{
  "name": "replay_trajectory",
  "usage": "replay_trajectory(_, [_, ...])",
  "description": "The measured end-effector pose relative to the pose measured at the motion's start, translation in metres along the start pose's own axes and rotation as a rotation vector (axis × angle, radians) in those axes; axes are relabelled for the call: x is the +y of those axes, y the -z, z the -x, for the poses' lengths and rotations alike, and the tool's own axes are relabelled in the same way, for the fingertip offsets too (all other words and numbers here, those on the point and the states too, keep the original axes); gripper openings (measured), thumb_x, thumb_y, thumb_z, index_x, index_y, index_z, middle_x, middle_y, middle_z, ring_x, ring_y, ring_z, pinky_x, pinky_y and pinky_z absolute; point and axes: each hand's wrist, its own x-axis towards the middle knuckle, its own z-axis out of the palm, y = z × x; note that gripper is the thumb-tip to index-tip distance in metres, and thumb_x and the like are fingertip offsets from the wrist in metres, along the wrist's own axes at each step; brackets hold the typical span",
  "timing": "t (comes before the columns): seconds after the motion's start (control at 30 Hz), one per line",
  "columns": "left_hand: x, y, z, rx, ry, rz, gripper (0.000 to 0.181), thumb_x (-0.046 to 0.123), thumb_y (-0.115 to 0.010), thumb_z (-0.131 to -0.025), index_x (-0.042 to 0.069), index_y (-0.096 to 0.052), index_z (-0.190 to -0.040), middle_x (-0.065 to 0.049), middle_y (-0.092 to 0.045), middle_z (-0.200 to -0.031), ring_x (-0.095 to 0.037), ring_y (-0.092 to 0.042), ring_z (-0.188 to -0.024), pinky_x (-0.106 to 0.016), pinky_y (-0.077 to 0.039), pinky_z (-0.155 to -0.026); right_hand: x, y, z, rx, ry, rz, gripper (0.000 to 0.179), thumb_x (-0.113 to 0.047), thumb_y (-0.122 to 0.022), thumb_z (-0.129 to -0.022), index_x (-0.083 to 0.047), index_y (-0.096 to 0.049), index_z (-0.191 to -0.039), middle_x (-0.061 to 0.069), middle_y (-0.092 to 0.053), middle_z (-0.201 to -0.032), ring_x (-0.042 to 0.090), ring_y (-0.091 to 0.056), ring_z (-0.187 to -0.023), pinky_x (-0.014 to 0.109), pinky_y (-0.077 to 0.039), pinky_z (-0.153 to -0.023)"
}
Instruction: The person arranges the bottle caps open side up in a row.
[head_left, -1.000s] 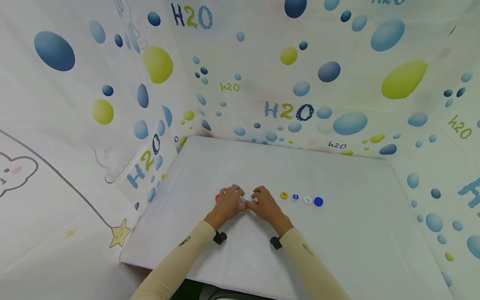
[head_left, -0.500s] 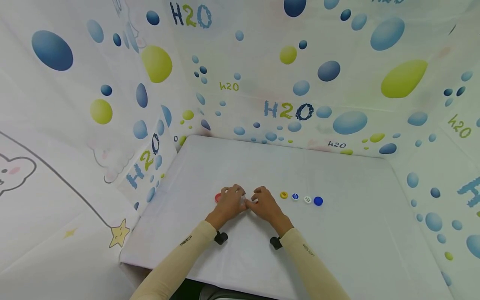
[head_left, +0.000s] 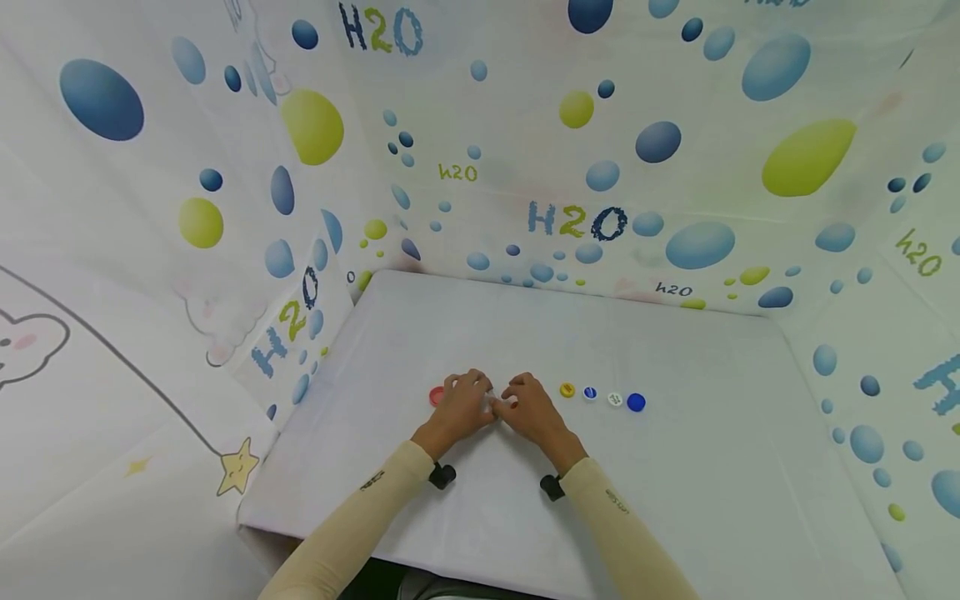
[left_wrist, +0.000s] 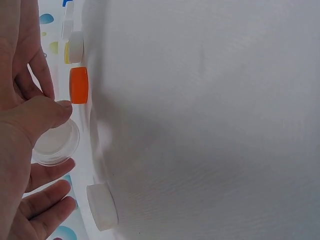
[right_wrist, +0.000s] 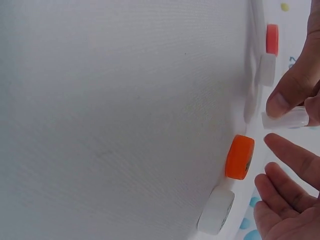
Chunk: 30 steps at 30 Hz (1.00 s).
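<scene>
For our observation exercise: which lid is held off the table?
The clear round lid, pinched by the left hand; other visible lids, like the orange lid, rest on the table.

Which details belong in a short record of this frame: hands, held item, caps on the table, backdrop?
Left hand: left hand pinches a clear round cap with thumb and fingers
Right hand: right hand is close by, several fingers apart from the cap; any thumb contact unclear
Caps on person's left: red cap, white cap
Caps on person's right: orange cap, yellow cap, blue-and-white cap, patterned white cap, blue cap
Surface: white-covered table
Backdrop: white sheeting with blue and green spots
</scene>
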Motion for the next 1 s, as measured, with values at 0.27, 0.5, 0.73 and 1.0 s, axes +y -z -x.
replay_trajectory(0.27, [-0.001,0.0018,-0.001,-0.004,-0.001,0.004,0.04,0.035,-0.079,-0.094,0.006,-0.068,-0.12,-0.011,-0.062,-0.13,-0.031,-0.059,-0.127,-0.058,-0.04,-0.109,0.0028,-0.0016,-0.0021,0.014,0.012,0.035,0.032,-0.029,-0.07,-0.103,-0.005,-0.073,-0.125,0.013,-0.063,-0.13,0.025,-0.064,-0.116,0.037,-0.059,-0.095])
replay_trajectory(0.5, [-0.0003,0.0063,-0.0009,-0.035,0.013,0.012,0.047,0.04,-0.081,-0.094,0.005,-0.069,-0.123,-0.013,-0.061,-0.136,-0.031,-0.057,-0.131,-0.058,-0.037,-0.113,0.0027,0.0007,0.001,-0.016,0.041,0.033,0.035,-0.022,-0.069,-0.104,-0.007,-0.067,-0.136,0.012,-0.062,-0.132,0.026,-0.062,-0.12,0.038,-0.057,-0.099])
replay_trajectory(0.73, [-0.0001,0.0068,-0.0028,-0.07,0.021,-0.004,0.048,0.038,-0.083,-0.092,0.005,-0.07,-0.124,-0.011,-0.06,-0.138,-0.029,-0.056,-0.132,-0.059,-0.036,-0.114,0.0053,-0.0006,0.0026,-0.046,0.096,0.032,0.036,-0.02,-0.069,-0.104,-0.006,-0.067,-0.136,0.012,-0.061,-0.131,0.025,-0.061,-0.115,0.04,-0.056,-0.099])
replay_trajectory(1.0, [-0.002,0.0041,-0.0047,-0.076,0.009,-0.033,0.046,0.038,-0.082,-0.093,0.006,-0.073,-0.124,-0.011,-0.06,-0.139,-0.028,-0.057,-0.132,-0.058,-0.036,-0.112,0.0099,-0.0028,0.0025,-0.072,0.102,0.044,0.036,-0.018,-0.071,-0.102,-0.004,-0.067,-0.136,0.013,-0.061,-0.132,0.028,-0.06,-0.122,0.042,-0.053,-0.106])
